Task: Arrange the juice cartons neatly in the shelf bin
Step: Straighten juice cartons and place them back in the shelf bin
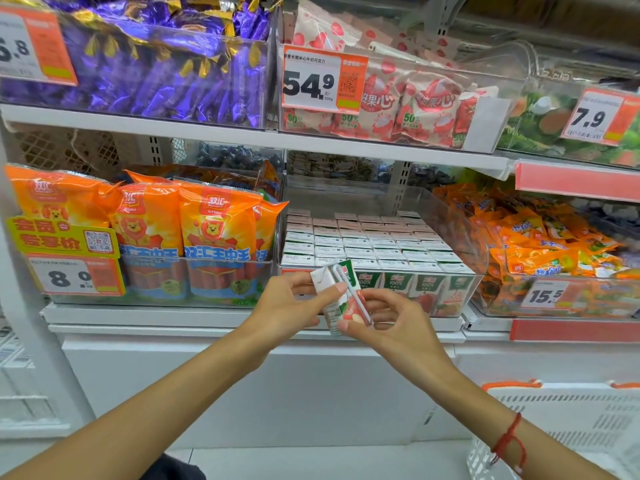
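Carton: we see one juice carton [341, 299] tilted, just before the shelf bin [474, 271]
Fingers: left hand [294, 306] and right hand [394, 318] pinch its ends
Handling: we judge it light, stiff, dentable; hold flat sides, clear of its straw [349, 292]

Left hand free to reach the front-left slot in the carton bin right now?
Probably not yet. The left hand and right hand both hold one juice carton in front of the bin; nothing else blocks the way.

Bare arms, red string bracelet [508, 441] on R wrist
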A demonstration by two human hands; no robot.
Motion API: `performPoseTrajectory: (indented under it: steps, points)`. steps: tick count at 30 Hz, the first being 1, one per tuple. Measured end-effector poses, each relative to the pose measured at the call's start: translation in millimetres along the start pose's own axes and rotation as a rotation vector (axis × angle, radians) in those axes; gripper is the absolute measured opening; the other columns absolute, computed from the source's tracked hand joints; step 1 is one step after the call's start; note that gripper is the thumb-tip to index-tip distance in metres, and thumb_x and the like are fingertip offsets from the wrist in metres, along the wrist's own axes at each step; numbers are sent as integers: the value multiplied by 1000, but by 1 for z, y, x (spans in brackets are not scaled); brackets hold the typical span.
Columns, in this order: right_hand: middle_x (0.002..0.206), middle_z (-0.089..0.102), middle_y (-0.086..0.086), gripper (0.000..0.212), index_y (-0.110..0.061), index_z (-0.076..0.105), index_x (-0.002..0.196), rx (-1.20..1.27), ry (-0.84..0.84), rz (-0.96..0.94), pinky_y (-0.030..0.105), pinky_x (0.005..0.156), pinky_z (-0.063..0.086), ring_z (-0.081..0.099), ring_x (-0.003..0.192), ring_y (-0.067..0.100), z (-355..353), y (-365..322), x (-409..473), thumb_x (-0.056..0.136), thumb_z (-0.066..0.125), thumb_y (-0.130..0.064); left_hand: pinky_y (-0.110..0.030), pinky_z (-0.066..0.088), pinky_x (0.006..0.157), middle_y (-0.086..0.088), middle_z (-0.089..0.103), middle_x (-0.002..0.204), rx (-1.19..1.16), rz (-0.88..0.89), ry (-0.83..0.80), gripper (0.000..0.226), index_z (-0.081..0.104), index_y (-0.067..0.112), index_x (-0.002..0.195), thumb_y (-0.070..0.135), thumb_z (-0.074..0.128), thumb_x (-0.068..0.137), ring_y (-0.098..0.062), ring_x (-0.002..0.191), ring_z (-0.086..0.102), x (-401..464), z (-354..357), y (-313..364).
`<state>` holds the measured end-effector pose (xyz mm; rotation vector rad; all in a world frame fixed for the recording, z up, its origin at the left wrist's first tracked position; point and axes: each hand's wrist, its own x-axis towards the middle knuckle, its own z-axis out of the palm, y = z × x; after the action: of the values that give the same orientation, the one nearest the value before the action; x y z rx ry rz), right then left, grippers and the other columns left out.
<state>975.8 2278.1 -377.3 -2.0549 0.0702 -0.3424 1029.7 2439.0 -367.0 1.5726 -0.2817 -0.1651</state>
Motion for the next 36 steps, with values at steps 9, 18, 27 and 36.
performPoseTrajectory:
  steps: [9, 18, 27, 36]
  points:
    - [107, 74, -10, 34, -28, 65, 117, 360, -341, 194, 23, 86, 56, 67, 103, 6, -19, 2, 8, 85, 61, -40, -14, 54, 66, 6, 77, 93, -171, -95, -148, 9, 68, 27, 97, 32, 65, 90, -7, 89, 73, 5, -16, 4]
    - [105, 74, -7, 36, -24, 64, 122, 304, -242, 111, 23, 91, 53, 67, 100, 5, -12, -3, 5, 89, 64, -37, -16, 56, 62, 9, 77, 88, -48, -81, -14, 23, 70, 23, 111, 32, 66, 90, -2, 83, 72, 6, -15, 1]
    - [94, 67, -17, 45, -33, 66, 111, -203, 134, -326, 15, 71, 54, 65, 83, 0, -2, -11, 0, 70, 84, -37, -14, 54, 59, 21, 74, 83, 29, -127, -143, 36, 68, 34, 94, 63, 64, 74, 6, 80, 69, -2, -3, 10]
    - [102, 71, -9, 26, -36, 71, 105, 164, -139, -160, 18, 83, 51, 65, 94, 9, -6, -13, 2, 83, 74, -23, -17, 57, 68, 3, 77, 96, -71, -211, -135, 34, 68, 22, 108, 46, 69, 83, -6, 87, 73, 4, -14, 5]
